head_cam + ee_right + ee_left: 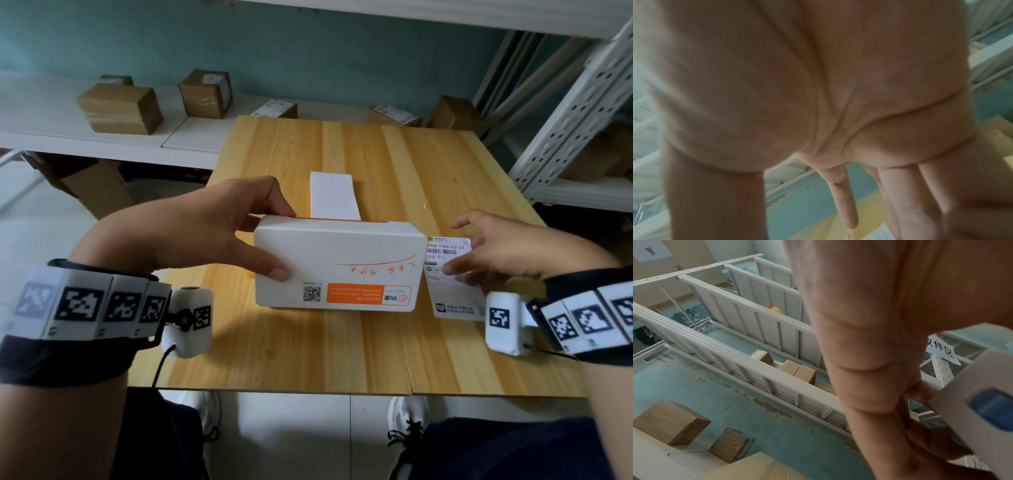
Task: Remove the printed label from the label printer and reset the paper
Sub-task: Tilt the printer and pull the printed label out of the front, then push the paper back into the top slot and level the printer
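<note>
item: label printer (337, 263), white with orange trim, on the wooden table (308, 349) near its front middle; blank paper (333, 195) runs out of its rear slot and lies flat on the table behind. left hand (191, 233): thumb on the top face, fingers (274, 202) curled over the rear left edge, gripping the body. right hand (520, 250): thumb and fingers pinch the printed label (448, 274), which lies just beside the printer's right end, its lower part on the table. risks, as judged: if the left grip loosens, the light body may slide or twist and drag the blank strip askew; a crooked strip would likely misfeed on reset; the label's adhesive side, if exposed, may catch on the table or the fingers and crease. surface: pale pine planks, smooth, one seam running front to back. room: teal wall, white shelf behind with several brown cardboard boxes (121, 108), perforated white metal shelving (561, 130) at right, pale tiled floor below.
</note>
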